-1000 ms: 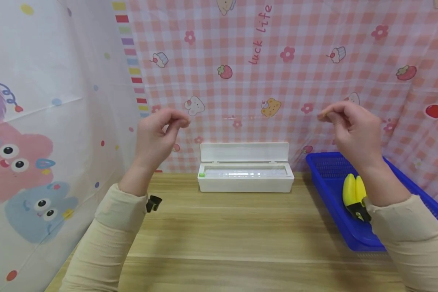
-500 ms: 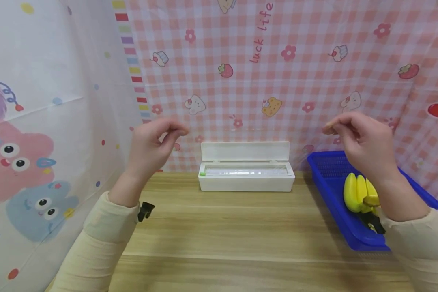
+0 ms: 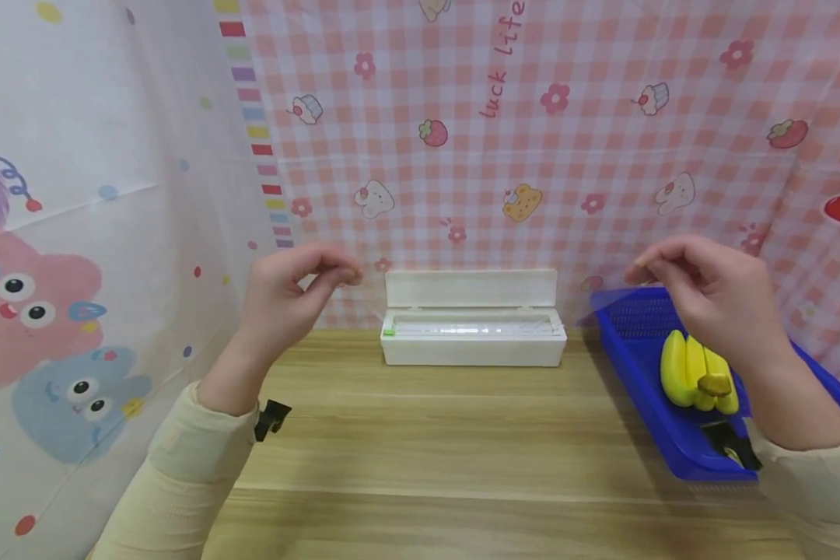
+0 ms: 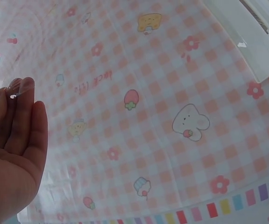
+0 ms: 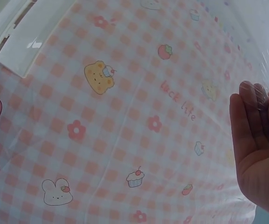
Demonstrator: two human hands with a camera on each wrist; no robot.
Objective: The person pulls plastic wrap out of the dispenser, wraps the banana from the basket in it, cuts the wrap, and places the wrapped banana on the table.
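A clear sheet of cling film (image 5: 266,56) spans the space between my two raised hands; most of it is hard to see. My left hand (image 3: 280,307) pinches one corner between thumb and fingertips, and a shiny bit shows there in the left wrist view. On the other side my right hand (image 3: 721,303) pinches the film likewise, with creases running from its fingertips in the right wrist view. Between and beyond the hands stands a white cling film dispenser (image 3: 473,352), its lid (image 3: 471,289) raised, a clear roll inside and a green slider at its left end.
A blue plastic basket (image 3: 637,412) stands at the right, below my right forearm, with a bunch of yellow bananas (image 3: 684,369) in it. Wooden tabletop (image 3: 420,443) lies below the hands. Patterned cloths hang behind and at the left. Black clips sit at both wrists.
Both hands have come lower and nearer to me. The right hand has also shifted right, showing more of the bananas. The dispenser stays in place.
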